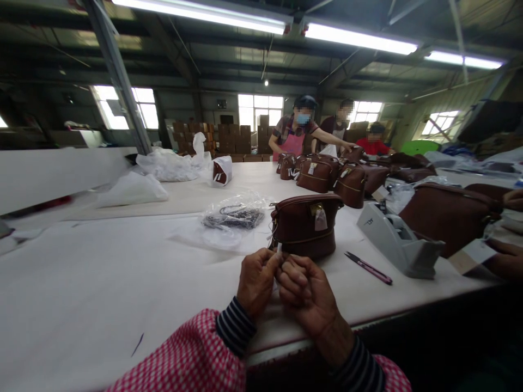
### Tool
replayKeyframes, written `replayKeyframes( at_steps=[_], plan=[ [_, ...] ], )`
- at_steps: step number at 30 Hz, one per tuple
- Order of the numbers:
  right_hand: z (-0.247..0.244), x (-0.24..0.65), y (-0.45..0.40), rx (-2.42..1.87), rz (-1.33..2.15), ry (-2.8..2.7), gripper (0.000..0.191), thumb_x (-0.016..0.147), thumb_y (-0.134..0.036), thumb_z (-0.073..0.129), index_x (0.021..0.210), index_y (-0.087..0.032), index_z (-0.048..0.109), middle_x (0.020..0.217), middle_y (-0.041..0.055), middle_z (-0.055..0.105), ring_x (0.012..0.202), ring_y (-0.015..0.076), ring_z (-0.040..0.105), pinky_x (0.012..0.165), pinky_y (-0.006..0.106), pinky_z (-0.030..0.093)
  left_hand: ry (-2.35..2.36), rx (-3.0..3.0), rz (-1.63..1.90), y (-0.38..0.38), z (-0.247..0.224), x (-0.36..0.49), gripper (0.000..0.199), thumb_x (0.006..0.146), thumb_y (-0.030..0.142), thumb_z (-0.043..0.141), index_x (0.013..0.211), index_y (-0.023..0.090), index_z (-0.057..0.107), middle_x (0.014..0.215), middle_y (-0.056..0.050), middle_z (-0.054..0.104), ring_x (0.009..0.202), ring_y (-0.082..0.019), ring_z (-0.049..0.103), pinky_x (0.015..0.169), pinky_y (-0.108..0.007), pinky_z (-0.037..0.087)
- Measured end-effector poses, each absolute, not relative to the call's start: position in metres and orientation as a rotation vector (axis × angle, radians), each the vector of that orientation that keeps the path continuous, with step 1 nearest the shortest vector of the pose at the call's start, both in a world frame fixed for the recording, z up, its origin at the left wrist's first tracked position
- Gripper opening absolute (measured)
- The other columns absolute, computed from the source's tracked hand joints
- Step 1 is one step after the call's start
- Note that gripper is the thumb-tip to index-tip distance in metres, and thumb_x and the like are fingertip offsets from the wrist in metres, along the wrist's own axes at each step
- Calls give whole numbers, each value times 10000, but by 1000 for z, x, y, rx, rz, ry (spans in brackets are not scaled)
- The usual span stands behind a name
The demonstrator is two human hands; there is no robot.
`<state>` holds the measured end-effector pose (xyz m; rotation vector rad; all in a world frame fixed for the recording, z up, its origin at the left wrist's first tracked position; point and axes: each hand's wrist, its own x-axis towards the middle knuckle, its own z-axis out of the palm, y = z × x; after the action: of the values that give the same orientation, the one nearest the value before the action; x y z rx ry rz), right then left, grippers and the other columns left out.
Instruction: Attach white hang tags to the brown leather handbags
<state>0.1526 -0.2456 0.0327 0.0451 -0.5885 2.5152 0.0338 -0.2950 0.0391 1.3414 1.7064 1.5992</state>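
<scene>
My left hand (pixel 257 279) and my right hand (pixel 311 298) meet just in front of a dark brown handbag (pixel 304 231) standing upright on the white table (pixel 122 272). A small white strip (pixel 279 248) sticks up from between my left thumb and finger, which are pinched together. The fingers of my right hand are curled in against the left; what they grip, if anything, is hidden. The bag has gold-coloured trim lines and a wrapped fitting (pixel 320 219) hanging near its top. Behind my hands, slightly left, lies a clear plastic bag (pixel 235 213) with dark chain straps inside.
Thread snips (pixel 369 268) and a grey tape dispenser (pixel 402 239) are to the right. Several brown handbags (pixel 318 173) stand farther back. Another person's hand (pixel 509 256) shows at the right edge. A co-worker (pixel 296 133) reaches over the bags. White wrapping (pixel 171 163) lies back left.
</scene>
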Motion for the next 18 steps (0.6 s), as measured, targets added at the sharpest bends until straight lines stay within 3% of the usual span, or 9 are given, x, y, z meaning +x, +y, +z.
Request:
replayKeyframes(
  at_steps=[5, 10, 15, 18],
  plan=[
    [37, 158, -246, -423, 2362, -877, 281, 809, -340, 750, 694, -150, 578, 439, -89, 427, 340, 17, 205, 343, 158, 171, 2107, 1685, 1321, -302, 43, 38, 295, 973, 343, 462, 782, 187, 625, 700, -38, 695, 644, -167, 634, 625, -282, 363],
    [50, 163, -240, -742, 2076, -1109, 439, 732, -554, 794, 838, -155, 644, 461, -81, 476, 342, 18, 243, 361, 171, 119, 2493, 2054, 1020, -298, 38, 40, 274, 987, 248, 416, 816, 190, 623, 710, -77, 702, 584, -201, 639, 533, -318, 254],
    [51, 152, -235, -780, 1805, -1294, 517, 652, -568, 851, 631, -144, 556, 485, -65, 453, 393, 6, 271, 389, 176, 127, 2551, 2181, 911, -297, 36, 42, 287, 982, 196, 394, 826, 186, 635, 721, -85, 707, 550, -207, 631, 504, -322, 224],
    [47, 146, -234, -783, 1717, -1267, 492, 588, -542, 879, 630, -132, 610, 456, -67, 437, 392, 14, 276, 392, 190, 128, 2423, 2125, 1034, -297, 37, 38, 261, 978, 208, 410, 825, 186, 621, 751, -80, 719, 610, -196, 652, 538, -308, 282]
  ],
)
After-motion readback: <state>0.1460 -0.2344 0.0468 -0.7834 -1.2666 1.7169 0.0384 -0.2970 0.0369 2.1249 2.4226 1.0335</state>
